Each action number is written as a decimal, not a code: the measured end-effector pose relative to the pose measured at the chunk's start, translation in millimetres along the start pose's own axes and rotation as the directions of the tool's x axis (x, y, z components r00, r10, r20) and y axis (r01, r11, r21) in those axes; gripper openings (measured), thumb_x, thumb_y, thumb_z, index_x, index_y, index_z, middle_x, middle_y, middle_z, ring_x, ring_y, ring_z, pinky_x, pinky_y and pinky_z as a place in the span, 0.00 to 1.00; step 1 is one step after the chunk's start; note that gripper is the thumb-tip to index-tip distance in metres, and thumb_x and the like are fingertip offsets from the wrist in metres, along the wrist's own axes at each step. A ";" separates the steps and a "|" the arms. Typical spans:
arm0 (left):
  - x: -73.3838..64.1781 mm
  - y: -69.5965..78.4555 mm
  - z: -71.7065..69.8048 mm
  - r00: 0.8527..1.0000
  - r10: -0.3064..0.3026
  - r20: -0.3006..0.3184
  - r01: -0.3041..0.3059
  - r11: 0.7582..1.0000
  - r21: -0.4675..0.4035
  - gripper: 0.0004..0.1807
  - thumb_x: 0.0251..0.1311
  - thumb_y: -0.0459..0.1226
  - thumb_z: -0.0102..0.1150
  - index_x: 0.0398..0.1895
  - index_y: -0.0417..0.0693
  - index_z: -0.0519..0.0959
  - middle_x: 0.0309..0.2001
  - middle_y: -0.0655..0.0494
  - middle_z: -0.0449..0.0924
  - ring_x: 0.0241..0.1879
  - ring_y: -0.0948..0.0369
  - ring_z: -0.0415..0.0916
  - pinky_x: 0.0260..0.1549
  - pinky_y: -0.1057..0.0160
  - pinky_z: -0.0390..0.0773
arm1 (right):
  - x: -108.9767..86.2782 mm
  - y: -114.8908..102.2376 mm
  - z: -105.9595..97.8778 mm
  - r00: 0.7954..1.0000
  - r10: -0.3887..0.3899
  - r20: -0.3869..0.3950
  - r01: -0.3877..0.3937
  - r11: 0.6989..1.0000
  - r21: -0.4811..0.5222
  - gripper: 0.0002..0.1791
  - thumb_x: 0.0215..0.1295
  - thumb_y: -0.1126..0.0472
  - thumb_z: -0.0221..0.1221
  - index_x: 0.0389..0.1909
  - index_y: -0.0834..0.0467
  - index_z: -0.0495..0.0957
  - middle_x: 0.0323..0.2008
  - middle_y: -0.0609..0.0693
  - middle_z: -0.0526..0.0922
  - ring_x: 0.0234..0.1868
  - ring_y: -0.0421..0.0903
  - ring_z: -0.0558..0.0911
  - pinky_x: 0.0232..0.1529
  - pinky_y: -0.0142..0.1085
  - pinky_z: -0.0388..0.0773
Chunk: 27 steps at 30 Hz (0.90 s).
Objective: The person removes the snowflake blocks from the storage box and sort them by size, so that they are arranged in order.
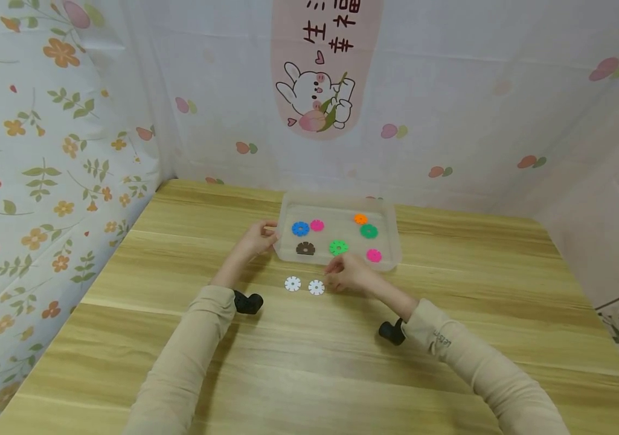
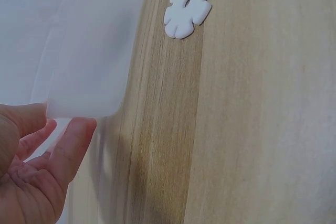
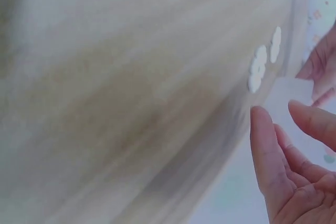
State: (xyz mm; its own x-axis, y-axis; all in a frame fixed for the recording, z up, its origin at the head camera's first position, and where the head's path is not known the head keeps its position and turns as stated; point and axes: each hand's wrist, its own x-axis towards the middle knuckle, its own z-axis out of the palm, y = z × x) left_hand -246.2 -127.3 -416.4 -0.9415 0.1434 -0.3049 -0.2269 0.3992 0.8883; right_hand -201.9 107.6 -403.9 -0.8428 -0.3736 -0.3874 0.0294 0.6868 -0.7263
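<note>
A translucent plastic tray (image 1: 336,261) lies on the table with several notched plastic discs in it, among them a blue disc (image 1: 301,229), a light green disc (image 1: 339,248) and a brown disc (image 1: 305,248). My left hand (image 1: 259,237) grips the tray's left side, thumb and fingers at the edge in the left wrist view. Two white notched discs, a left one (image 1: 293,284) and a right one (image 1: 316,287), lie flat in front of the tray. Beside the right one, at the tray's front edge, is my right hand (image 1: 348,273). Its thumb and fingers (image 3: 264,140) stand apart, holding nothing.
The wood-grain table (image 1: 298,374) stretches around the tray. A patterned cloth (image 1: 222,90) with a rabbit print hangs behind it, and a floral cloth (image 1: 32,199) hangs at the left. Inside the tray also lie pink, orange and dark green discs (image 1: 369,231).
</note>
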 end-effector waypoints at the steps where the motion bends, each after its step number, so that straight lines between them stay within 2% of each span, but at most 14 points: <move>1: 0.1 -0.5 0.0 1.000 0.002 0.000 -0.002 1.000 0.000 0.24 0.66 0.31 0.43 0.65 0.38 0.58 0.58 0.34 0.66 0.53 0.47 0.71 0.51 0.54 0.74 | 0.3 0.0 -1.8 1.000 0.003 -0.002 -0.003 1.000 -0.004 0.12 0.58 0.67 0.59 0.41 0.68 0.77 0.31 0.57 0.81 0.26 0.44 0.81 0.29 0.33 0.81; 7: -0.2 -0.7 0.5 1.000 0.001 -0.005 -0.002 1.000 -0.006 0.24 0.66 0.30 0.44 0.65 0.37 0.58 0.58 0.33 0.65 0.54 0.46 0.70 0.51 0.54 0.74 | 1.5 -1.5 -13.5 1.000 0.017 -0.011 -0.017 1.000 0.021 0.13 0.59 0.64 0.59 0.42 0.68 0.77 0.30 0.60 0.82 0.24 0.47 0.83 0.27 0.36 0.81; 12: -0.6 -0.5 1.1 1.000 -0.010 -0.004 0.010 1.000 -0.007 0.24 0.66 0.31 0.44 0.66 0.38 0.57 0.59 0.34 0.65 0.54 0.45 0.70 0.52 0.54 0.74 | 0.7 -0.9 -26.1 0.999 0.012 -0.052 -0.009 0.999 0.044 0.12 0.58 0.65 0.59 0.41 0.69 0.78 0.27 0.58 0.82 0.20 0.44 0.81 0.28 0.39 0.81; 19: 2.3 -1.6 0.4 1.000 -0.001 -0.011 0.001 1.000 -0.012 0.24 0.66 0.31 0.44 0.65 0.38 0.58 0.58 0.34 0.66 0.52 0.47 0.71 0.51 0.54 0.74 | -2.4 4.1 -45.1 0.997 -0.009 -0.078 0.015 0.997 0.071 0.14 0.60 0.64 0.57 0.43 0.70 0.76 0.34 0.65 0.82 0.30 0.53 0.82 0.35 0.45 0.81; 27: 2.0 -1.2 0.6 1.000 -0.004 -0.022 0.004 1.000 -0.003 0.24 0.66 0.31 0.44 0.65 0.39 0.58 0.57 0.35 0.67 0.51 0.49 0.71 0.49 0.57 0.75 | 1.6 17.7 -63.1 0.991 -0.002 -0.130 0.002 1.000 -0.005 0.17 0.59 0.65 0.57 0.47 0.71 0.75 0.30 0.55 0.79 0.25 0.41 0.78 0.30 0.35 0.81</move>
State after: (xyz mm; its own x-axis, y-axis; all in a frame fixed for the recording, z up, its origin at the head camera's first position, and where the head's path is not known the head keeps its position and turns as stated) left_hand -247.7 -127.0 -418.2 -0.9459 0.1218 -0.3007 -0.2311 0.3975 0.8880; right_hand -236.6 158.5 -381.5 -0.9057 -0.2907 -0.3084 0.0255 0.6890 -0.7243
